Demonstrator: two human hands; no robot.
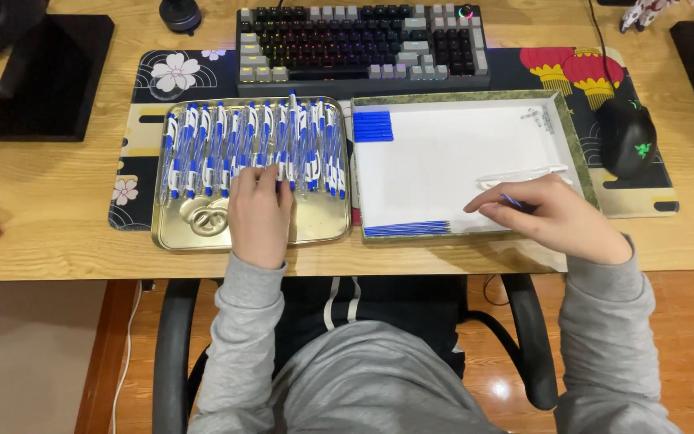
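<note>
Resting on the pens (255, 149), the left hand (260, 213) is spread flat; their long axes are pointed away. A refill (512, 201) is pinched by the right hand (552, 215) over the box (573, 141).

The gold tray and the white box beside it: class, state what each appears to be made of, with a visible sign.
Gold tray: probably metal, shiny finish; it reflects light and has an embossed emblem.
White box: probably cardboard, matte; flat white floor, thin patterned green rim.
</note>
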